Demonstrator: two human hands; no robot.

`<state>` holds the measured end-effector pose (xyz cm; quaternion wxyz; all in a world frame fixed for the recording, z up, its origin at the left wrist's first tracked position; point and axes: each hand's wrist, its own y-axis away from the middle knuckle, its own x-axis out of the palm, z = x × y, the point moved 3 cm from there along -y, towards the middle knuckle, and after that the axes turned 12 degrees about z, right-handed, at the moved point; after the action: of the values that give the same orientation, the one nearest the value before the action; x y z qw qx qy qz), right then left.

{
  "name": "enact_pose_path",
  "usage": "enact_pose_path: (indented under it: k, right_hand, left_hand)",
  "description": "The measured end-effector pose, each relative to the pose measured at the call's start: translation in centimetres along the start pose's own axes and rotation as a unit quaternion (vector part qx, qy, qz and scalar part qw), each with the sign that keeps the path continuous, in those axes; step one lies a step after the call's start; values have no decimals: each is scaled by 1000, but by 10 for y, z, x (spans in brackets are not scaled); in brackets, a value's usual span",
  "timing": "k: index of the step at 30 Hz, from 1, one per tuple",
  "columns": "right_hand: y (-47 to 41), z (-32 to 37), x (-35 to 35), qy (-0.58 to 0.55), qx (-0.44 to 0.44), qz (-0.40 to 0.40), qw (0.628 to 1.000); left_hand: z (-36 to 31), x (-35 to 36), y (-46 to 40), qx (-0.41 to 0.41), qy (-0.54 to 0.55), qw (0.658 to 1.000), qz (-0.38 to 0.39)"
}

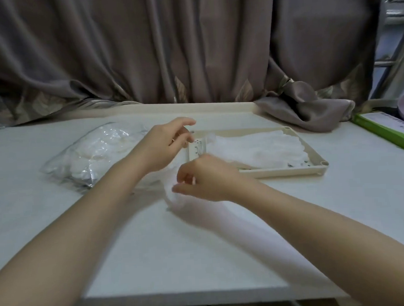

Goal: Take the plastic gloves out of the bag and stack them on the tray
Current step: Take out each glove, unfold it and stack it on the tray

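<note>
Right hand curled, pinching glove

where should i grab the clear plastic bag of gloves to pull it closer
Pinch the clear crinkled plastic bag of white gloves at its near right corner, coming from the right, where the left hand already hovers. The bag lies flat on the white table, bulging at the middle with gloves, so the thin loose film at the edge looks easier to pinch than the slippery mound.
</note>
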<state>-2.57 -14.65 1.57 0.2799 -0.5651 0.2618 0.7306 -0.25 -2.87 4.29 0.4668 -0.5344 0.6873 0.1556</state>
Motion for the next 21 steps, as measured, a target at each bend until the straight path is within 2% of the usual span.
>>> enact_pose_path:
  k: [3,6,8,10,12,13,14,16,18,19,21]
  right_hand:
    - [-14,20,23,83,91,42,991]
    - [-26,25,30,96,123,23,987]
    - [-28,18,21,39,133,-13,990]
    - [-27,9,3,-44,121,-85,988]
    - [-23,4,-16,-168,97,-157,968]
    - [-19,2,-24,-254,83,-189,945]
    - [-16,0,-31,-358,65,-217,906]
    - [-10,-2,-42,-570,19,-237,786]
    - [-7,-4,-50,-700,-26,-228,676]
    - [-5,-6,-53,-727,-25,-230,647]
    - [0,-15,-57,-705,31,-267,657]
  left_hand:
    - [14,-5,22,-8,5,1000,8]
    - [30,-9,37,-36,44,998,-1]
    - [40,-6,44,-63,51,997,17]
    - [53,-1,50,-103,30,993,49]
    - [63,4,52,-130,5,990,62]
    - [66,5,52,-140,0,988,61]
    - [68,4,52,-148,0,987,57]
    - [65,2,52,-160,18,985,53]
    - [58,-1,50,-135,48,989,25]
    - [52,-3,49,-113,75,991,5]
    - [37,-9,44,-69,180,981,-33]
